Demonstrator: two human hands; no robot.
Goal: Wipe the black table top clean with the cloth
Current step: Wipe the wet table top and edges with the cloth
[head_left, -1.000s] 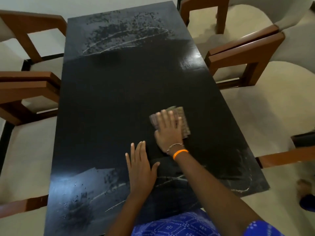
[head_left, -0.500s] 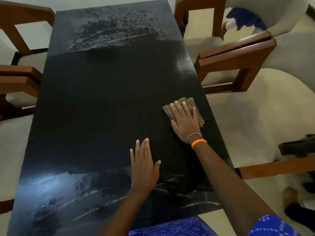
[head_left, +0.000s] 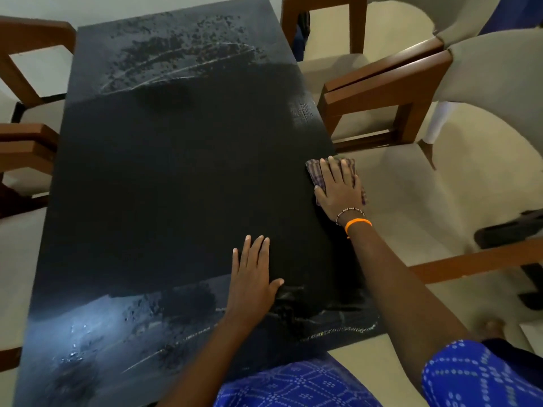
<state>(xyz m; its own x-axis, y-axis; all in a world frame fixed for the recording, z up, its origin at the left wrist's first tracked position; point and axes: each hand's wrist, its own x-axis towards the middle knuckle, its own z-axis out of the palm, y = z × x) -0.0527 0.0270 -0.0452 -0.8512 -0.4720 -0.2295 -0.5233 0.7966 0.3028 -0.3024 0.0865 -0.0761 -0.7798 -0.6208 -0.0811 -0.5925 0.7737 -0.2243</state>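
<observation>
A long black tabletop [head_left: 182, 177] fills the view from above, matte dark through its middle, with pale streaks and speckled residue at the far end and the near end. Four wooden-armed cushioned chairs show, two along each long side. The right hand [head_left: 339, 186] presses flat, fingers slightly spread, on one checked cloth [head_left: 316, 171] at the tabletop's right edge. The left hand [head_left: 254, 277] lies flat nearby, fingers together.

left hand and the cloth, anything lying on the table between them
Nothing does. In the head view, only bare dark table top separates the flat left hand from the checked cloth under the right hand at the table's right edge.
</observation>
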